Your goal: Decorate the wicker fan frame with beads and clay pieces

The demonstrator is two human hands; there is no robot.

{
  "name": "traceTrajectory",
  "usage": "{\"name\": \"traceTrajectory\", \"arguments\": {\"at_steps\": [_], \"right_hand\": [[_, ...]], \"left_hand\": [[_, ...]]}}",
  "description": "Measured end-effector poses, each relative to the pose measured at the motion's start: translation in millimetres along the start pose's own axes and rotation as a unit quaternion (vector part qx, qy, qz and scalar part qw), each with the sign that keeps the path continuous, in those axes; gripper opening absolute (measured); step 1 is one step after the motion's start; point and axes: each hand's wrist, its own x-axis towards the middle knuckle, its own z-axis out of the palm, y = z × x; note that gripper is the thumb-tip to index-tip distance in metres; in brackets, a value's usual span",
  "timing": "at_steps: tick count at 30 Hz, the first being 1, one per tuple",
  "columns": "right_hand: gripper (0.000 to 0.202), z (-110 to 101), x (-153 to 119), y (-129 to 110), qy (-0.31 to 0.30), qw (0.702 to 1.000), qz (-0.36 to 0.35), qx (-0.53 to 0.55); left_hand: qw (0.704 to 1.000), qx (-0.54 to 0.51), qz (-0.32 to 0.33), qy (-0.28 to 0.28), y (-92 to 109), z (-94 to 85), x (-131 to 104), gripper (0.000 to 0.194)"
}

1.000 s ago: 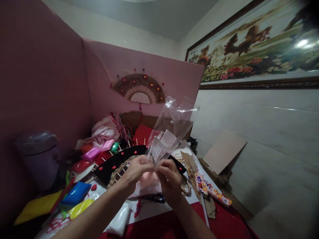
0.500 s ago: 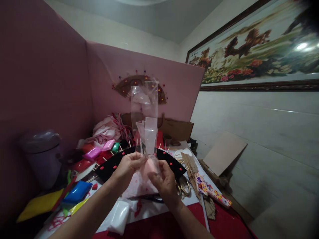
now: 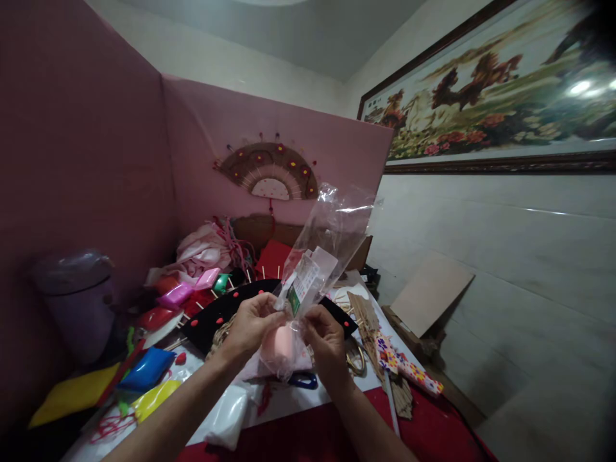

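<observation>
Between my two hands a clear plastic bag point(image 3: 337, 221) is held up, its long upper part leaning to the right. A pale pink lump point(image 3: 280, 343) hangs in its bottom, and a printed paper slip point(image 3: 308, 276) shows inside higher up. My left hand point(image 3: 257, 324) pinches the bag's left side above the lump. On the other side, my right hand point(image 3: 327, 333) pinches it with closed fingers. Behind both hands lies a black fan-shaped piece point(image 3: 205, 327) with pink dots and thin sticks along its edge. The hands and bag hide its middle.
Coloured clay packets, including a blue one point(image 3: 148, 369) and a white one point(image 3: 226, 416), lie at left and front. Gold-handled scissors point(image 3: 356, 358), corrugated cardboard strips point(image 3: 368, 321) and a flower-patterned object point(image 3: 409, 371) lie at right. A decorated brown fan point(image 3: 283, 160) hangs on the pink panel.
The bag has tipped from upright to leaning right, and its printed slip now faces me. The pink lump has moved lower, below my fingers. My right hand has shifted slightly right.
</observation>
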Motion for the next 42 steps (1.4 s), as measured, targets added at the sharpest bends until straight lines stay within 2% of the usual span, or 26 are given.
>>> {"name": "traceTrajectory", "arguments": {"at_steps": [2,4,5,7,9,11,12,16,19,23,26,28,30,31,32,33,34,36,37,38,40,42], "right_hand": [[0.026,-2.5,1.8,1.2,0.025,1.000,0.002,-0.004],[0.026,-4.3,3.1,1.6,0.044,0.999,-0.001,-0.012],[0.027,-4.7,3.5,1.8,0.049,0.999,-0.006,-0.013],[0.027,-4.7,4.1,2.5,0.058,0.998,-0.016,0.001],[0.026,-4.1,4.5,3.8,0.069,0.997,-0.018,0.033],[0.025,-3.7,4.9,5.1,0.078,0.995,-0.017,0.060],[0.025,-3.6,5.0,5.6,0.079,0.994,-0.018,0.067],[0.027,-3.9,4.6,5.7,0.084,0.993,-0.019,0.076],[0.027,-3.2,3.9,4.3,0.090,0.992,-0.003,0.093],[0.031,-2.5,4.8,0.6,0.076,0.987,0.031,0.138],[0.030,-4.0,6.3,-1.3,0.055,0.984,0.055,0.158],[0.029,-5.4,7.0,-0.3,0.047,0.986,0.059,0.146],[0.028,-5.7,7.1,2.3,0.048,0.990,0.046,0.123],[0.029,-5.2,7.0,3.8,0.050,0.992,0.038,0.111],[0.029,-4.3,6.7,5.2,0.044,0.994,0.034,0.096],[0.031,-3.2,6.3,6.2,0.033,0.996,0.035,0.079],[0.033,-2.0,5.9,6.7,0.020,0.997,0.039,0.059],[0.036,-0.3,4.7,5.8,0.001,0.999,0.048,0.005],[0.036,-0.1,3.8,4.3,0.004,0.999,0.041,-0.034],[0.035,-0.5,2.5,2.0,0.022,0.996,0.019,-0.084],[0.029,-2.3,-1.5,-4.0,0.093,0.973,-0.083,-0.194],[0.028,-4.3,-7.1,-10.6,0.164,0.915,-0.239,-0.281]], "left_hand": [[0.989,0.099,0.082,0.068,3.2,-2.2,-3.6,0.021],[0.950,0.204,0.202,0.119,7.7,-5.4,-9.2,0.021],[0.928,0.253,0.254,0.103,9.5,-6.7,-12.5,0.018],[0.890,0.334,0.311,0.001,10.4,-7.6,-19.3,0.018],[0.862,0.381,0.320,-0.099,7.4,-5.8,-25.0,0.034],[0.851,0.402,0.313,-0.128,2.3,-2.1,-28.9,0.054],[0.849,0.408,0.309,-0.126,0.0,0.0,-30.3,0.056],[0.833,0.440,0.313,-0.116,-3.8,7.5,-32.4,0.042],[0.818,0.456,0.325,-0.133,-2.9,10.1,-31.9,0.036],[0.800,0.478,0.328,-0.152,0.1,9.5,-30.2,0.032],[0.783,0.487,0.358,-0.144,7.3,6.4,-27.3,0.016],[0.800,0.455,0.377,-0.108,14.8,3.8,-24.0,0.012],[0.847,0.378,0.373,-0.003,23.0,2.2,-19.7,0.017],[0.875,0.328,0.354,0.054,26.7,2.3,-17.5,0.032],[0.903,0.275,0.320,0.086,29.8,3.0,-15.5,0.050],[0.932,0.223,0.274,0.083,32.1,4.3,-13.6,0.064],[0.959,0.177,0.216,0.044,33.7,5.8,-12.0,0.066],[0.989,0.093,0.108,-0.046,35.5,8.1,-8.9,0.044],[0.994,0.059,0.077,-0.058,36.1,8.1,-7.1,0.032],[0.996,0.033,0.065,-0.041,36.8,6.9,-5.0,0.025],[0.996,0.011,0.080,0.033,38.5,1.8,-0.1,0.022],[0.993,0.014,0.090,0.079,40.2,-4.7,5.2,0.025]]}}
